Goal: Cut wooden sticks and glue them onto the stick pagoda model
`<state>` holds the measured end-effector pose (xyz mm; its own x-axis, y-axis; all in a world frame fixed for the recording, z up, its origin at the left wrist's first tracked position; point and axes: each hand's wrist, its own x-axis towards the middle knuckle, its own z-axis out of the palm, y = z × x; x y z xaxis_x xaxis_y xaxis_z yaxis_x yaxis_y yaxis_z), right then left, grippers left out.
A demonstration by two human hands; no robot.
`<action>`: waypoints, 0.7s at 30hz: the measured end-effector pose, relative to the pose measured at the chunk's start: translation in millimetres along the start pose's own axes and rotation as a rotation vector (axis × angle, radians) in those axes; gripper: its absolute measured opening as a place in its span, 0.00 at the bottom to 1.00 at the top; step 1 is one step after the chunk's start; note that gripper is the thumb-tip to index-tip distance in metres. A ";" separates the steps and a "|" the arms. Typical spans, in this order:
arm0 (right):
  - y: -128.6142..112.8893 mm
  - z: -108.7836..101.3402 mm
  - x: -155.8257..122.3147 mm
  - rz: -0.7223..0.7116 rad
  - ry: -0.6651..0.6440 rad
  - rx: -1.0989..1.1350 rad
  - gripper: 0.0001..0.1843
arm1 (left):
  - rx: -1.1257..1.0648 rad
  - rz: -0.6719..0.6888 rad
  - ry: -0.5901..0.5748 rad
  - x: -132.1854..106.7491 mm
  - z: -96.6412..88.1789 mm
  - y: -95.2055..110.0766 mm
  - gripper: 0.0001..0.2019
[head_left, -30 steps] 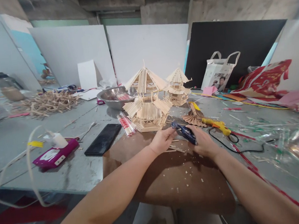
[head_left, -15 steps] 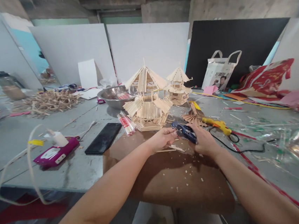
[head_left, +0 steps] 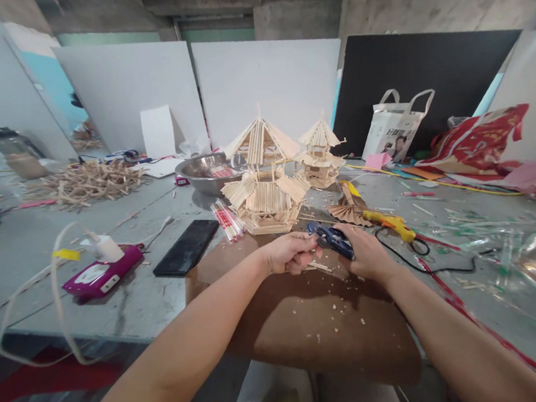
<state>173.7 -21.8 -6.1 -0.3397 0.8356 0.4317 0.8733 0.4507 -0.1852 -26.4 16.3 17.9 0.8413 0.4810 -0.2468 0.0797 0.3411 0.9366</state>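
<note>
My right hand [head_left: 365, 251] is wrapped round a pair of dark blue hand cutters [head_left: 332, 239], their jaws pointing left. Right by those jaws, my left hand [head_left: 292, 252] is closed in a pinch; whatever lies between its fingertips is too small to make out. Below the hands, several short wooden sticks [head_left: 320, 266] lie on a brown board [head_left: 309, 336] strewn with pale chips. Just beyond stands a two-tiered pavilion model [head_left: 267, 195] built of thin sticks, with a smaller stick pavilion [head_left: 319, 152] behind it to the right.
Left of the board are a black phone [head_left: 187, 248], a purple power strip [head_left: 104, 273] and wrapped stick bundles [head_left: 227, 221]. A metal bowl [head_left: 194, 173] and a stick pile [head_left: 95, 183] lie farther back. A yellow glue gun [head_left: 391, 224] with its black cord lies right.
My left hand has turned slightly, its lower fingers now curled more visibly beneath the pinch. The cutters stay in my right hand in nearly the same place.
</note>
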 end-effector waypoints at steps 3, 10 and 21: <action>-0.3 -1.7 -0.8 -0.003 -0.021 -0.003 0.28 | -0.020 -0.037 -0.055 -0.4 -0.5 0.4 0.12; -1.3 -4.2 -1.4 0.010 -0.070 -0.015 0.26 | -0.046 -0.037 -0.114 -0.3 -2.0 0.2 0.13; -4.6 -3.9 0.7 0.148 -0.109 -0.067 0.16 | 0.026 0.060 0.091 3.3 -1.2 -0.7 0.16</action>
<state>170.8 -24.5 -1.5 -0.2383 0.9219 0.3053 0.9366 0.3013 -0.1787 -24.3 18.6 16.1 0.7928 0.5720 -0.2105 0.0455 0.2888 0.9563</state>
